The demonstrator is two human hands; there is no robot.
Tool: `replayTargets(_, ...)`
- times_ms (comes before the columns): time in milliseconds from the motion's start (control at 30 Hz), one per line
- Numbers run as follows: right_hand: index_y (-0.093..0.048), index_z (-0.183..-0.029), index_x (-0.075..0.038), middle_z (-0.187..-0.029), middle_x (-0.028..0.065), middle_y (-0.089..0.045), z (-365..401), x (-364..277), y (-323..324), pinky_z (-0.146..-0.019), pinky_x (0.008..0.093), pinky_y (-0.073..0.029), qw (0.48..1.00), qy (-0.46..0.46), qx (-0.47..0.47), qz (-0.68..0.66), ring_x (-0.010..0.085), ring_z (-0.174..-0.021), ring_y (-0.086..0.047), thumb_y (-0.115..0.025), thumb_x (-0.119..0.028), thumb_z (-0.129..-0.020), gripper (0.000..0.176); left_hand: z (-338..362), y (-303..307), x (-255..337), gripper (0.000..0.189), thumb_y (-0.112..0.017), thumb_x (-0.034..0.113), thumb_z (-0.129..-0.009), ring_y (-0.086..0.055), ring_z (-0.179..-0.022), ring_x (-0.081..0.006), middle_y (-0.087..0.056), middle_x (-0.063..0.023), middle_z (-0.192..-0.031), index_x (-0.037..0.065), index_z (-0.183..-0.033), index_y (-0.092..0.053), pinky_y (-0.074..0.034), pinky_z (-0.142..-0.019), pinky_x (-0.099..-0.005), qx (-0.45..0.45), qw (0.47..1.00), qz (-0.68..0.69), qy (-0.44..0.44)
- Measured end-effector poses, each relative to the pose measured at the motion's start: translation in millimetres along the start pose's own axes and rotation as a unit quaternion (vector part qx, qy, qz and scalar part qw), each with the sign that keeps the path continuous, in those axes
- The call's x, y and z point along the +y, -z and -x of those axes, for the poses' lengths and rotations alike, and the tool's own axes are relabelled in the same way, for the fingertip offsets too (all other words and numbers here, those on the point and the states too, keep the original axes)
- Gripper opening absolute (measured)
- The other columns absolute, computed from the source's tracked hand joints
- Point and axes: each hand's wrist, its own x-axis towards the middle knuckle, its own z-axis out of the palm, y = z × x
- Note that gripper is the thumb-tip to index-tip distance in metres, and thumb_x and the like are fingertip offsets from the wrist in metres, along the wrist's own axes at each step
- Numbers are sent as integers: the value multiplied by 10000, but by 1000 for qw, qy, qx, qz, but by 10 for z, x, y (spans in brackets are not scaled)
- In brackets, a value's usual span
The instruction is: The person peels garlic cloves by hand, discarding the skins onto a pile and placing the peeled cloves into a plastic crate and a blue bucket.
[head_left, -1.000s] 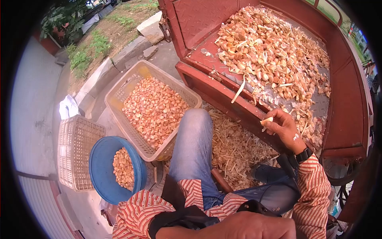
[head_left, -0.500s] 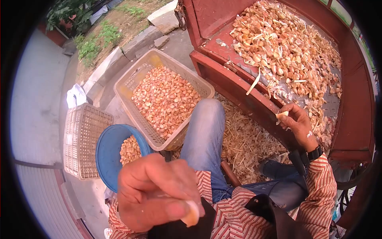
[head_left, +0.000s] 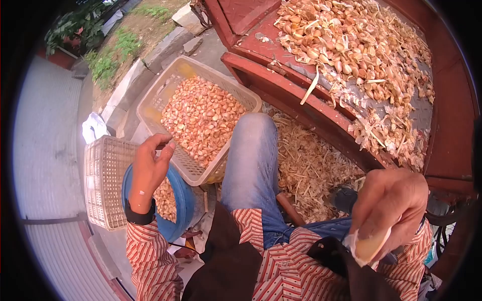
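My right hand (head_left: 394, 205) is raised close to the camera, its thumb and fingers pinched on a garlic clove (head_left: 370, 246) with whitish papery skin hanging at its side. Over the gap between the blue bucket (head_left: 186, 215) and the plastic crate (head_left: 198, 180), my left hand (head_left: 150, 165) hovers with its fingers bent and a small space by the thumb. No clove shows in that hand. Reddish garlic cloves (head_left: 201, 118) fill much of the crate, and paler cloves (head_left: 165, 200) lie in the bucket, partly hidden by my left wrist.
A red metal cart bed (head_left: 251, 47) on the right carries a heap of unpeeled garlic cloves (head_left: 346, 50) and loose skins. Skins and stalks (head_left: 306, 170) litter the ground below. Another plastic basket (head_left: 100, 180) stands at left, and my knee (head_left: 253, 150) sits between crate and cart.
My left hand has moved from near the camera out to the crate's edge, and its clove is no longer visible. My right hand has come from the cart toward the camera with a clove.
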Motion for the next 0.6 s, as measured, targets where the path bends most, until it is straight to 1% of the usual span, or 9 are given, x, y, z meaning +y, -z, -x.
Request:
replayTargets(100,-639,-830,22,-802,138,-620,185,-200,-359,-586,246,-495,996,43,33,-74,174,-672,-610,-687,-114,-764,158,-351,-140,354,266,-600,170,-806,-597,-739,-167,-639,-106,-799,-50,-955,-603,-456,-673,-290,-43,997,56,-36)
replayTargets(167,-659,-810,24,-788,143,-625,259,-270,-515,-541,241,-504,988,71,47,-125,178,-625,-611,-690,-125,-755,162,-538,-211,372,219,-591,143,-828,-571,-749,-122,-619,-58,-809,-44,-941,-601,-447,-678,-258,-76,995,44,-44)
replayTargets(233,-662,-802,55,-780,175,-623,181,-247,-462,-527,236,-518,978,106,-12,-177,199,-617,-622,-679,-100,-763,161,-754,-261,217,201,-595,139,-820,-566,-716,-110,-609,-49,-773,-41,-908,-608,-447,-655,-252,-93,994,25,-50)
replayTargets(267,-655,-804,85,-779,205,-618,59,-182,-365,-534,232,-528,968,125,-73,-203,219,-632,-633,-667,-70,-775,158,-886,-313,-15,206,-602,148,-802,-574,-678,-119,-608,-64,-733,-41,-883,-616,-451,-629,-262,-99,994,13,-54)
replayTargets(300,-655,-814,91,-775,211,-618,60,-114,-399,-531,235,-530,960,139,-74,-230,223,-628,-635,-671,-45,-765,145,-1004,-371,-266,212,-610,158,-783,-581,-639,-128,-608,-79,-692,-41,-858,-623,-455,-604,-271,-108,993,2,-56)
replayTargets(367,-654,-832,102,-769,223,-618,58,28,-462,-523,241,-535,941,169,-78,-283,230,-619,-638,-679,5,-745,133,-1241,-480,-741,179,-606,146,-765,-583,-574,-157,-613,-100,-653,-29,-788,-633,-459,-555,-294,-173,983,-22,51)
replayTargets(467,-658,-822,99,-761,230,-620,-129,81,-465,-498,241,-530,939,173,-84,-286,223,-602,-637,-692,-13,-736,145,-1470,-650,-1177,184,-629,157,-731,-607,-560,-196,-614,-125,-621,-26,-748,-640,-475,-545,-315,-232,950,-105,180)
replayTargets(567,-663,-803,92,-761,241,-624,-315,59,-518,-482,245,-529,946,99,-66,-300,222,-598,-639,-709,-13,-715,145,-1701,-957,-1787,175,-628,144,-720,-647,-635,-237,-635,-176,-691,-27,-750,-655,-500,-589,-328,-240,936,-170,192)
replayTargets(600,-665,-797,89,-762,244,-626,-474,61,-469,-478,246,-529,947,59,-104,-298,222,-597,-641,-714,-15,-707,145,-1800,-1087,-2218,187,-605,135,-726,-650,-705,-267,-637,-203,-758,-33,-787,-658,-505,-630,-343,-332,896,-288,63)
